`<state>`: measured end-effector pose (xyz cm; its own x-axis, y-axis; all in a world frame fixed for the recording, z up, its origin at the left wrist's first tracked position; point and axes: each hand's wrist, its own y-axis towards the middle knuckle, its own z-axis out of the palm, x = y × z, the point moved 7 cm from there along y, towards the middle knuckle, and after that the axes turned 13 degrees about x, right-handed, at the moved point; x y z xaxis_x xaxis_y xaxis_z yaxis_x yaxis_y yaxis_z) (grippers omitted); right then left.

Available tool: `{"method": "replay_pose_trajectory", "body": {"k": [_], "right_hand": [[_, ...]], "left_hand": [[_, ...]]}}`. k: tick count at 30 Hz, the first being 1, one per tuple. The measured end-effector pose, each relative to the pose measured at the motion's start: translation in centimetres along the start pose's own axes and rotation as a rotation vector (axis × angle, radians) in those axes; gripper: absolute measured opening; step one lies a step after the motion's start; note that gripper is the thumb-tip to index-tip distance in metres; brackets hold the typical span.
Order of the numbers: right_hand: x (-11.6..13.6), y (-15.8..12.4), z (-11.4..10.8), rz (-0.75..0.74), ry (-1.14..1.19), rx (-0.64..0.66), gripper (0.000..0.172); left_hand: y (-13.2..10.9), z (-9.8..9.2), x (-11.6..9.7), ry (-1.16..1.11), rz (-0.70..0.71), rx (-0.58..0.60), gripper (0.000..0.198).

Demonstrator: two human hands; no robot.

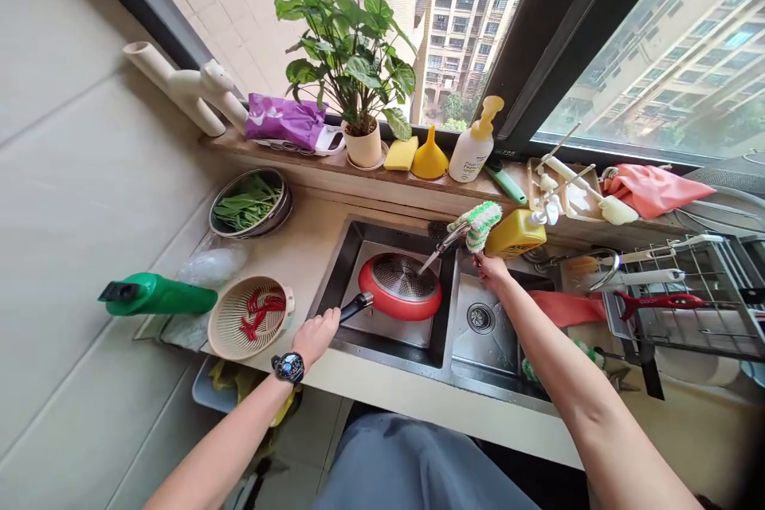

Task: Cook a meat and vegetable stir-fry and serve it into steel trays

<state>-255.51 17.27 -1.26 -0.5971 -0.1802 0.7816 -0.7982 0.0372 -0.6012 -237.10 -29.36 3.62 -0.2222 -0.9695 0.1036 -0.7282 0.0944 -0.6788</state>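
Note:
My left hand [316,335] is closed round the black handle of a red frying pan [399,308]. The pan is tilted over the left sink basin [340,287], its dotted metal underside showing. From the faucet [453,237], what looks like a stream of water reaches that underside. A green-and-white fuzzy cover [481,219] wraps the top of the faucet. Just below the cover, my right hand [493,271] has its fingers closed at the faucet handle, which is mostly hidden. A yellow bottle [517,235] stands right beside this hand.
On the left counter are a colander [224,324] with red chilies, a bowl [287,211] of green leaves and a green bottle [161,294]. A potted plant [363,147] and a pump bottle [472,151] line the sill. At right stands a dish rack [705,319].

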Motion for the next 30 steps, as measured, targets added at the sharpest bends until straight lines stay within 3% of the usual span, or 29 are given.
{"method": "replay_pose_trajectory", "body": {"k": [9,14,18,22,25,26,28,30], "right_hand": [[-2.4,-1.9,-0.1,0.034,0.048,0.036,0.034],[-4.1,-2.5,-0.4,0.044,-0.021,0.007,0.041],[-4.9,-4.4,0.0,-0.027,-0.124,-0.08,0.047],[-6.5,-7.9,3.3,-0.125,-0.213,-0.078,0.046],[-7.2,-10.7,6.8,-0.238,-0.221,-0.01,0.019],[-7.1,-11.6,8.1,-0.297,-0.246,0.031,0.014],[-6.8,-13.6,10.8,-0.413,-0.365,0.16,0.029],[-7.0,-15.4,13.3,-0.481,-0.527,0.328,0.024]], "left_hand": [[0.6,-1.1,-0.5,-0.042,-0.039,0.078,0.039],[-0.4,-0.1,0.0,-0.14,-0.057,0.093,0.04],[-2.1,1.2,0.8,-0.411,-0.057,0.078,0.031],[-4.1,2.8,0.6,-0.845,-0.025,0.073,0.017],[-5.9,4.4,-0.5,-1.276,-0.042,0.153,0.03],[-6.5,4.8,-1.1,-1.411,-0.04,0.174,0.038],[-7.8,4.9,-2.5,-1.615,-0.021,0.194,0.051],[-9.0,4.7,-4.0,-1.742,-0.003,0.18,0.058]]}}
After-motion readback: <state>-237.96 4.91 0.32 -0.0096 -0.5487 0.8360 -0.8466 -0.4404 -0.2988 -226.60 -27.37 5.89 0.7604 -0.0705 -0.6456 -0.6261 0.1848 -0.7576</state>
